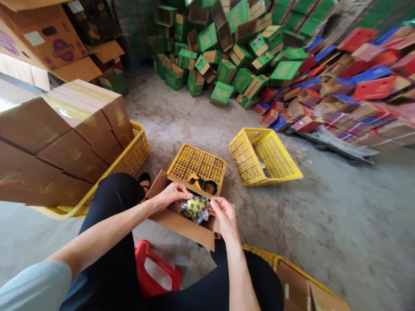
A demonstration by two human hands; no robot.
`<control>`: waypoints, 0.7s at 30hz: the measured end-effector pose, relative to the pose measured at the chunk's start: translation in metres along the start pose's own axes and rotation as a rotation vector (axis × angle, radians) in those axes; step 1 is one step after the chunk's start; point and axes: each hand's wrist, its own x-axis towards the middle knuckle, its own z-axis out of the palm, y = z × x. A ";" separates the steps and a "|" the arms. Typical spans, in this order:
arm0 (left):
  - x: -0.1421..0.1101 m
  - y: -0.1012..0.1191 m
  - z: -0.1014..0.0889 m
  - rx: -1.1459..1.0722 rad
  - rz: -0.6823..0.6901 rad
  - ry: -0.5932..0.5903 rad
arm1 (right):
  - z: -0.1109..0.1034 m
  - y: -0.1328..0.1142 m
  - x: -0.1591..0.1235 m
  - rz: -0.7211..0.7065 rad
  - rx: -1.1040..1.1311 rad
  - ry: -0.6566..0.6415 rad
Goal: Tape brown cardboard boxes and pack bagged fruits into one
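Note:
Between my two hands is a clear plastic packet with something yellow-green and dark-spotted inside; its exact kind I cannot make out. My left hand pinches the packet at its upper left edge. On the other side, the thumb and fingers of my right hand are closed on its right edge. Below the packet stands an open cardboard box, its flaps spread; its contents are mostly hidden. Just beyond, an orange and black tape dispenser lies on an upturned yellow crate.
A yellow crate stacked with brown cartons stands at left. Another yellow crate sits ahead right, and one holding cartons is beside my right leg. Green boxes and red-blue boxes are heaped behind. A red stool shows below.

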 end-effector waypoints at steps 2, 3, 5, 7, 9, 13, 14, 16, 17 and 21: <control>0.000 -0.001 -0.001 -0.018 0.016 -0.013 | -0.001 -0.001 0.000 -0.015 -0.014 0.014; 0.000 -0.001 -0.001 -0.038 0.025 -0.031 | -0.001 -0.002 -0.001 -0.014 -0.024 0.003; -0.001 -0.001 -0.002 -0.066 0.024 -0.069 | -0.002 -0.003 -0.002 -0.002 -0.047 -0.075; -0.001 -0.001 -0.004 -0.054 0.011 -0.089 | -0.001 -0.003 -0.002 0.003 -0.074 -0.176; 0.000 -0.001 -0.006 -0.017 0.015 -0.104 | 0.001 0.000 -0.001 -0.003 -0.121 -0.215; 0.002 0.001 -0.008 0.036 0.047 -0.146 | 0.002 0.009 0.006 -0.012 -0.182 -0.170; 0.002 0.001 -0.008 0.052 0.054 -0.151 | 0.001 0.010 0.007 -0.020 -0.184 -0.166; 0.002 0.003 -0.008 0.088 0.064 -0.154 | 0.001 0.012 0.009 -0.035 -0.189 -0.166; 0.002 0.004 -0.008 0.107 0.067 -0.159 | 0.001 0.012 0.009 -0.040 -0.195 -0.171; 0.004 0.004 -0.013 0.283 0.090 -0.204 | 0.001 0.011 0.007 -0.063 -0.244 -0.203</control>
